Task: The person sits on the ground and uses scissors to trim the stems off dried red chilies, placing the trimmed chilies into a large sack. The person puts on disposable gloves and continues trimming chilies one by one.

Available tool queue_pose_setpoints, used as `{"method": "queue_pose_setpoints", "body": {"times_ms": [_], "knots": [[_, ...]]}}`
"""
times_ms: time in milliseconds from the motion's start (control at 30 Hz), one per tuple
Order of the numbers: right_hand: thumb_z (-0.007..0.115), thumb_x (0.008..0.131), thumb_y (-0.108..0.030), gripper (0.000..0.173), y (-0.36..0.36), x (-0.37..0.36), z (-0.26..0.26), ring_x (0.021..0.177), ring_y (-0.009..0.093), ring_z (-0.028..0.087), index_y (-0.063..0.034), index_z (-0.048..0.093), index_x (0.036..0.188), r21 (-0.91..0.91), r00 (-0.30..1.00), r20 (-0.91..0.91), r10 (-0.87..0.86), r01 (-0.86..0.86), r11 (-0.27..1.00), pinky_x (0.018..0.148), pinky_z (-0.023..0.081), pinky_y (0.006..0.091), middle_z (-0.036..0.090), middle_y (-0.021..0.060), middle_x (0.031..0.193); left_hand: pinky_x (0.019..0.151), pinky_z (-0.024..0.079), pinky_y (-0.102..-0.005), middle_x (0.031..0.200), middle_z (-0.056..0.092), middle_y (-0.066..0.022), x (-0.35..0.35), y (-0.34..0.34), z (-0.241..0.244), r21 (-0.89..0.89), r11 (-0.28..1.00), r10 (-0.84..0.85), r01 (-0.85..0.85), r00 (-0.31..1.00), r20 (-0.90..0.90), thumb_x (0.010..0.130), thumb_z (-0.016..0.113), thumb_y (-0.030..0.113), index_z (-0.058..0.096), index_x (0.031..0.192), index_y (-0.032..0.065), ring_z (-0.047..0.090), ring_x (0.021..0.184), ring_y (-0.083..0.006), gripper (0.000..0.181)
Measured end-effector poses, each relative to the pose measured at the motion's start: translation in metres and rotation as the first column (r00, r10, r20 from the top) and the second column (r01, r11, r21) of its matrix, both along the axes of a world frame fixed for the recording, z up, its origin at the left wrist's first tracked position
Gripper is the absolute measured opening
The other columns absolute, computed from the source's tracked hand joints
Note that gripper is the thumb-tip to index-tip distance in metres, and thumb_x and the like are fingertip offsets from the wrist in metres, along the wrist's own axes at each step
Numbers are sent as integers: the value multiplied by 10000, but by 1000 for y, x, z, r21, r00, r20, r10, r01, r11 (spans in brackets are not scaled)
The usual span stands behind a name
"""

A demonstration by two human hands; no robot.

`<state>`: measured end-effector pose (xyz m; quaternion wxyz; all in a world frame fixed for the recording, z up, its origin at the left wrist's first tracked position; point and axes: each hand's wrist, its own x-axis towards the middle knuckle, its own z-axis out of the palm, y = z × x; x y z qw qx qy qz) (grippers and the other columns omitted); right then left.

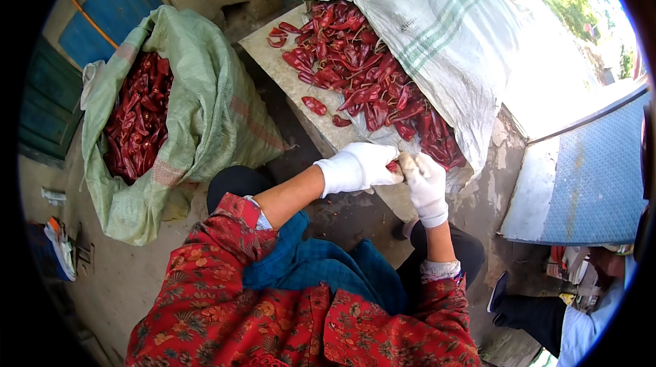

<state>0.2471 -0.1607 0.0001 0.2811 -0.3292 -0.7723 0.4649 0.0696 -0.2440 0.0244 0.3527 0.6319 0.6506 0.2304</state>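
Both of my hands wear white knit gloves and meet over the near edge of the stone-like slab point(266, 52). My left hand point(363, 167) is closed on a dried red chili pepper point(392, 166), of which only a small part shows. The fingertips of my right hand point(423, 178) pinch at the pepper's end, touching the left hand; what exactly they grip is hidden. Just beyond lies a heap of dried red chili peppers point(359, 69), spilling from the mouth of a white woven sack point(441, 13) with green stripes. A loose pepper point(313, 105) lies on the slab.
On the left stands an open green woven sack point(205, 85) holding red chili peppers point(137, 121). A blue patterned panel point(594, 172) is at the right. Below it, another person's leg point(533, 318) reaches in. A stick with an orange shaft point(92, 21) leans at the upper left.
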Motion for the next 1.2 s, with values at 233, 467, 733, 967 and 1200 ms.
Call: {"method": "queue_pose_setpoints", "body": {"times_ms": [233,467,733,967,1200], "knots": [[587,1041,-282,227,22,-6,23,496,78,386,-171,527,852,-827,528,-558,-640,-411,383,391,350,255,443,-65,610,596,531,-257,899,700,-75,4,-10,15,239,959,-12,-153,820,573,949,703,166,640,1145,45,642,637,-90,239],[745,892,-119,565,20,6,-9,1075,229,670,21,533,1397,-48,996,66,-59,62,997,979,512,336,664,105,1266,579,540,-235,1019,699,-77,-43,-6,17,-146,815,350,-561,275,895,1068,518,287,608,1092,53,647,717,-85,252],[631,897,-260,432,34,14,-98,927,292,693,-138,602,1311,565,421,800,-427,-291,772,733,569,474,673,87,1065,797,555,-265,1052,722,-113,-39,-3,-30,47,909,258,-414,647,717,1009,619,258,618,1259,-27,695,949,-163,379],[696,906,-167,469,23,-6,-19,847,230,670,-43,603,1349,178,923,368,-113,49,983,770,539,366,685,88,999,844,572,-331,1423,569,-145,-4,5,-48,557,828,135,-63,987,-89,963,579,179,498,1441,46,686,1034,-245,502],[667,974,-93,195,5,-1,3,672,4,492,-8,691,1147,-489,1000,-12,-19,10,872,585,390,180,640,-62,889,1017,509,-386,1475,491,-251,13,-2,-40,360,933,12,-27,999,45,968,529,166,347,1537,-3,607,1237,-342,621]]}}
